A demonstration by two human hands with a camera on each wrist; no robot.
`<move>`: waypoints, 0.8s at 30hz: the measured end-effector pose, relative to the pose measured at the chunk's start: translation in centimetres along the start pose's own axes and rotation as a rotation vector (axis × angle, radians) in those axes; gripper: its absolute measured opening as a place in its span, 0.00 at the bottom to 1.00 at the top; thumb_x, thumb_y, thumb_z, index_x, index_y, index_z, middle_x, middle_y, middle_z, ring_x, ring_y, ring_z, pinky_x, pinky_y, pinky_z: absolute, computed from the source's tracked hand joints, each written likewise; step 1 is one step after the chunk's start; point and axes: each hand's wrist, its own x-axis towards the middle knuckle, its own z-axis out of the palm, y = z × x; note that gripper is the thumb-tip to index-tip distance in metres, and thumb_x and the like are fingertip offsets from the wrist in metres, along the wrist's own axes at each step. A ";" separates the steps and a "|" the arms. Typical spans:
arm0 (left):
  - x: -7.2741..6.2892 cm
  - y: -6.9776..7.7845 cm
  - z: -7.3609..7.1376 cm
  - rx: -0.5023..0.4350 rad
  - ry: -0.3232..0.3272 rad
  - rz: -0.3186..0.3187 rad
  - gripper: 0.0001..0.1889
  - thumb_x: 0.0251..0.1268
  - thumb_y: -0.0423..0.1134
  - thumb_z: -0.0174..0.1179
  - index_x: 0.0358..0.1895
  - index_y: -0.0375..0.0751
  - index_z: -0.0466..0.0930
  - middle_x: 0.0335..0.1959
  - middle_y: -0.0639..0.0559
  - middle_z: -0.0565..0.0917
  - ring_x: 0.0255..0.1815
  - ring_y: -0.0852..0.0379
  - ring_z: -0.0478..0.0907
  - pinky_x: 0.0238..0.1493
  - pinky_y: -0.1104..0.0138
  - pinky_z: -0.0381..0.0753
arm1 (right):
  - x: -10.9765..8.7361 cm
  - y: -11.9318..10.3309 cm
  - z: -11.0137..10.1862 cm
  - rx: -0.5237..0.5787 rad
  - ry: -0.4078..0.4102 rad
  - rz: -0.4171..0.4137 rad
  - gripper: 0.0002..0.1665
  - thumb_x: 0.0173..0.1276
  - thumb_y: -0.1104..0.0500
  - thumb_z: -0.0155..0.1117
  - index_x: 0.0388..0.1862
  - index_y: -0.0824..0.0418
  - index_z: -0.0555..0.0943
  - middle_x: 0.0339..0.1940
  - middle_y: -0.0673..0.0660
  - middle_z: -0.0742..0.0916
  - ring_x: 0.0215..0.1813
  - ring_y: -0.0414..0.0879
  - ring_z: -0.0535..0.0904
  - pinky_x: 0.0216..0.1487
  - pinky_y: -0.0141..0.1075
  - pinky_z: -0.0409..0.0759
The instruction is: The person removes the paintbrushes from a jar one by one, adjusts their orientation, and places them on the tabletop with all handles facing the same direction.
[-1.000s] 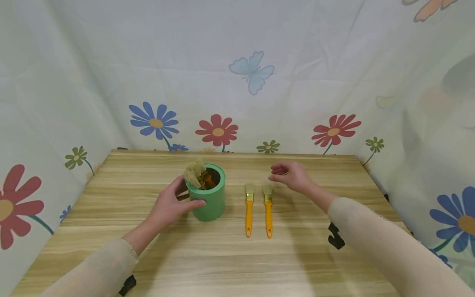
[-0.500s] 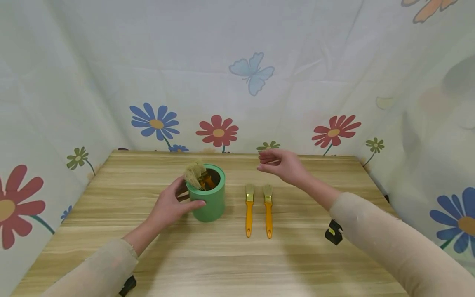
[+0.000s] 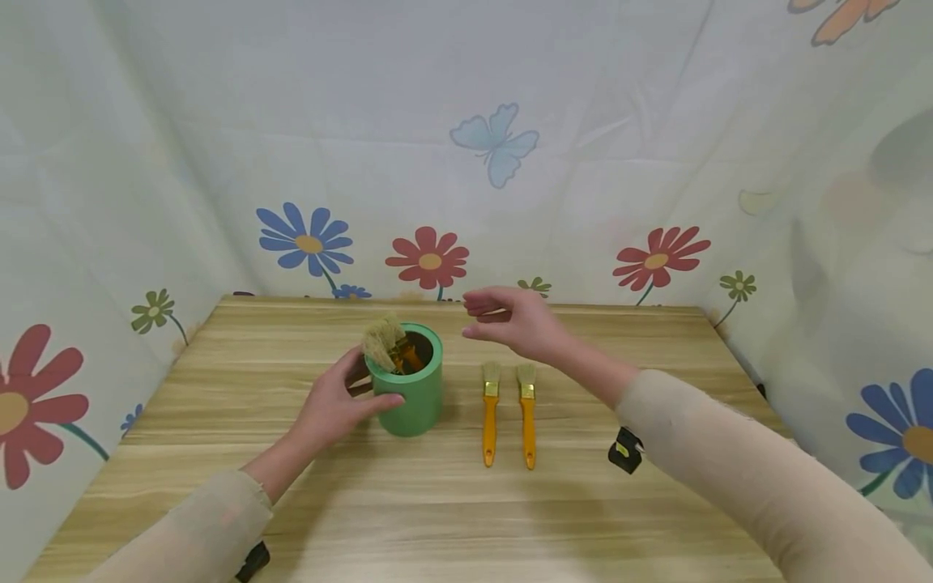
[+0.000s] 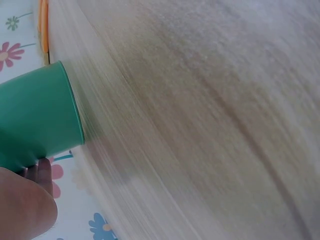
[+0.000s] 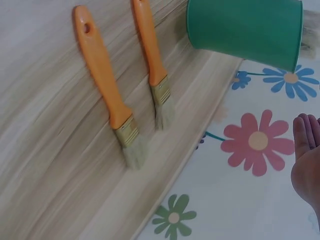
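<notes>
The can [image 3: 411,409] looks smooth; brushes [image 3: 491,405] at its three o'clock have plastic-looking handles [image 3: 528,433], shiny metal ferrules [image 3: 527,390]; the counter [image 3: 452,526] looks wood-grained.

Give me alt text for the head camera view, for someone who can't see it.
A person's left hand grips a green container of brushes; the right hand hovers, holding nothing, near two orange-handled paintbrushes lying side by side on a wooden table. Flowered fabric hangs behind.

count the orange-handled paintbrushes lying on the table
2: one orange-handled paintbrush nearer the green cylindrical can, another paintbrush to its right. Pale-bristled brushes in the can overlap, number unclear.
</notes>
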 end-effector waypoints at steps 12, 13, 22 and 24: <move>-0.5 0.0 0.1 -0.020 0.029 0.005 0.49 0.60 0.48 0.82 0.82 0.49 0.64 0.74 0.42 0.77 0.75 0.39 0.75 0.73 0.45 0.79 | 1.2 -1.1 1.8 0.004 -0.024 -0.052 0.31 0.69 0.58 0.80 0.68 0.65 0.83 0.62 0.60 0.89 0.63 0.52 0.87 0.62 0.38 0.88; -0.6 0.0 0.1 -0.022 0.035 0.002 0.49 0.60 0.49 0.82 0.83 0.49 0.64 0.75 0.43 0.76 0.75 0.40 0.74 0.73 0.45 0.79 | 1.2 -1.1 1.8 0.003 -0.022 -0.053 0.31 0.69 0.58 0.80 0.68 0.65 0.83 0.62 0.60 0.89 0.63 0.52 0.87 0.62 0.38 0.88; -1.3 0.4 1.3 -0.019 0.120 -0.056 0.52 0.58 0.55 0.82 0.83 0.49 0.63 0.78 0.45 0.74 0.78 0.41 0.72 0.74 0.46 0.77 | 1.4 -0.9 2.0 0.008 -0.021 -0.054 0.30 0.69 0.57 0.80 0.68 0.64 0.83 0.62 0.59 0.89 0.63 0.52 0.87 0.62 0.39 0.88; -1.4 0.6 1.7 -0.035 0.144 -0.060 0.52 0.58 0.54 0.82 0.83 0.47 0.63 0.78 0.44 0.74 0.78 0.41 0.72 0.74 0.47 0.78 | 1.4 -0.9 2.0 0.014 -0.018 -0.058 0.30 0.69 0.58 0.80 0.67 0.64 0.83 0.61 0.59 0.89 0.62 0.52 0.87 0.62 0.39 0.88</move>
